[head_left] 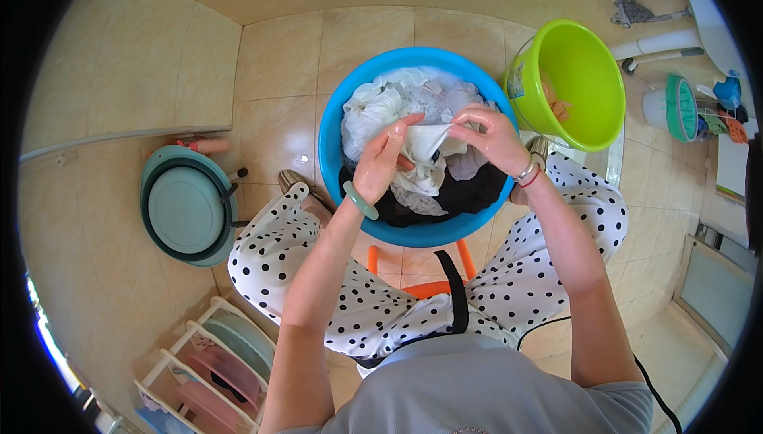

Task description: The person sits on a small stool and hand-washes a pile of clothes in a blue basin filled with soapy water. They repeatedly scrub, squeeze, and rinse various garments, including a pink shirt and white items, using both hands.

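A wide blue basin stands between my knees, holding wet laundry and suds. Above it I stretch the edge of a white cloth between both hands. My left hand has its fingers closed on the cloth's left end, the thumb along the top edge. At the other end my right hand pinches the same edge between thumb and fingertips. The cloth's lower part hangs down onto the laundry. Behind it lie soaked white clothes, partly under foam. Black clothing fills the near side of the basin.
Touching distance right of the basin stands a lime-green bucket with something orange inside. Grey-green basins lean at the left wall. A white rack holds more basins at lower left. An orange stool shows below me.
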{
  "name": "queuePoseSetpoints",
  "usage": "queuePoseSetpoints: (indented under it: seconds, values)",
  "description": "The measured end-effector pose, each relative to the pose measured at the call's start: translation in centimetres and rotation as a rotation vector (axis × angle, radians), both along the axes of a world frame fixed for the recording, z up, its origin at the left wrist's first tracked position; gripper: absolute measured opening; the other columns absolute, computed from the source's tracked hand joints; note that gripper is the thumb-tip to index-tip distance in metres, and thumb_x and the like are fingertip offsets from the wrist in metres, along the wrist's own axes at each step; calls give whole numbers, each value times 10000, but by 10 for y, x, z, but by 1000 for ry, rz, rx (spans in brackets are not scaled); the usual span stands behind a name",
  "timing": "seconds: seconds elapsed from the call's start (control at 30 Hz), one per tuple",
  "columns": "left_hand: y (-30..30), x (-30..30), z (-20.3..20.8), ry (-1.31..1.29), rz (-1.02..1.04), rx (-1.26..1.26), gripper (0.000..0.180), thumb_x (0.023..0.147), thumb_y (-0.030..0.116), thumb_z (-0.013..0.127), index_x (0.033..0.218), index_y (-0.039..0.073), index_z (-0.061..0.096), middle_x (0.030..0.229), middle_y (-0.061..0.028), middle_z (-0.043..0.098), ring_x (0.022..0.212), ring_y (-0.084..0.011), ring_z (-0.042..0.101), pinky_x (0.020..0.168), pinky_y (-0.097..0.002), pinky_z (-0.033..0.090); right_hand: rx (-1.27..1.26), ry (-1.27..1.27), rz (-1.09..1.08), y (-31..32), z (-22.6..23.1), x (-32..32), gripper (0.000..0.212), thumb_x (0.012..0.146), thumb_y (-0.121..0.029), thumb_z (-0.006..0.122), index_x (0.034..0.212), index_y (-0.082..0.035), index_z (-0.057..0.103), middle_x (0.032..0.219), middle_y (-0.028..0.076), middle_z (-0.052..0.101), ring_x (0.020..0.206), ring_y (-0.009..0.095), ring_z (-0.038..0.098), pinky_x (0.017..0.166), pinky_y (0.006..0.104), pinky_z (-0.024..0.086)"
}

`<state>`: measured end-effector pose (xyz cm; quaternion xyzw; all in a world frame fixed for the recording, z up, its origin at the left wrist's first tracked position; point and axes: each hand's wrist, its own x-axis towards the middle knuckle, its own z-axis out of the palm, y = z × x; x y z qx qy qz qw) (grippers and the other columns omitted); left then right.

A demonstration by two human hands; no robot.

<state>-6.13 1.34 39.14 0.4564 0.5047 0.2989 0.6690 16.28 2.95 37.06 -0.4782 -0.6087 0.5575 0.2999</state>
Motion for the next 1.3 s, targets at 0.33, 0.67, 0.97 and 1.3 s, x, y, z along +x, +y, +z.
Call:
queuePoseSetpoints:
  seconds: [0.33, 0.67, 0.97, 1.3]
  values:
    - [4, 3, -16, -133, 369, -55, 361, 960, 374, 467, 930, 48, 618, 816, 30, 538, 759, -60, 461, 690, -217, 394, -370, 315, -127, -1, 18, -11, 283, 946, -281, 509, 896, -23, 615, 754, -65, 507, 677, 21, 418, 594, 179, 342]
    - [-4, 14, -6, -223, 168, -299, 236, 876, 276, 639, 945, 51, 649, 864, -4, 633, 768, -68, 559, 690, -215, 449, -255, 124, -48, 2, 34, -15, 254, 932, -257, 521, 859, -31, 611, 700, -70, 466, 632, 25, 399, 545, 190, 321]
    - [11, 3, -3, -378, 566, -166, 209, 884, 271, 626, 895, 62, 637, 830, 3, 628, 752, -76, 556, 692, -225, 444, -162, 140, 29, -7, -5, -23, 251, 864, -208, 642, 1002, -6, 584, 737, -33, 557, 631, 40, 469, 548, 209, 393]
    - [-15, 41, -48, -523, 673, -319, 341, 914, 372, 516, 873, 37, 563, 675, 3, 511, 604, -135, 485, 563, -333, 397, 580, -230, -93, -25, 21, -86, 188, 830, -190, 623, 709, -61, 561, 677, 129, 581, 586, 328, 576, 475, 406, 452]
